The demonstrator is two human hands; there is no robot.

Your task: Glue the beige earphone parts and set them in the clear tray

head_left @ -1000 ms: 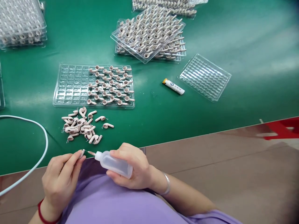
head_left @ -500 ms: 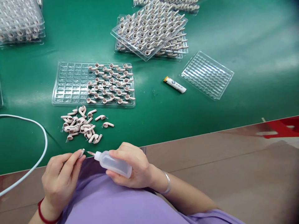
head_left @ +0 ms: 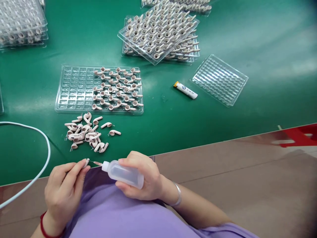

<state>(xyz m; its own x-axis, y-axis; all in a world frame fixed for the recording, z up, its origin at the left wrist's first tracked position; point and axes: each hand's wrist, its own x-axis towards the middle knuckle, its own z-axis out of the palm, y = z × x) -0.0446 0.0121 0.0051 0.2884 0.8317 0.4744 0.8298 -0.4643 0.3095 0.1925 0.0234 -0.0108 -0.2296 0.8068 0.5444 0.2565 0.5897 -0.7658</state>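
Observation:
Between thumb and fingertips, my left hand (head_left: 65, 190) pinches a small pale earbud shell (head_left: 86, 163) just off the table's front edge. My right hand (head_left: 145, 178) is closed around a translucent squeeze bottle (head_left: 125, 173) lying tilted in the grip. Its thin needle tip (head_left: 97, 163) points left at the earbud shell; whether the needle touches it I cannot tell. Beyond my left hand lies a loose pile of similar shells (head_left: 85, 132), some with thin wires sticking out. Behind the pile, a clear plastic tray (head_left: 74, 89) holds rows of these shells in its right half.
Filled trays are stacked at the back middle (head_left: 160, 31) and back left (head_left: 22, 26). A white tube with an orange end (head_left: 185, 90) lies near another clear tray (head_left: 220, 79) at right. A white cable (head_left: 47, 145) curves along the left side of the green table (head_left: 158, 129).
My right hand and the bottle have shifted slightly right, drawing the needle tip a little away from the earbud shell. My left hand has barely moved.

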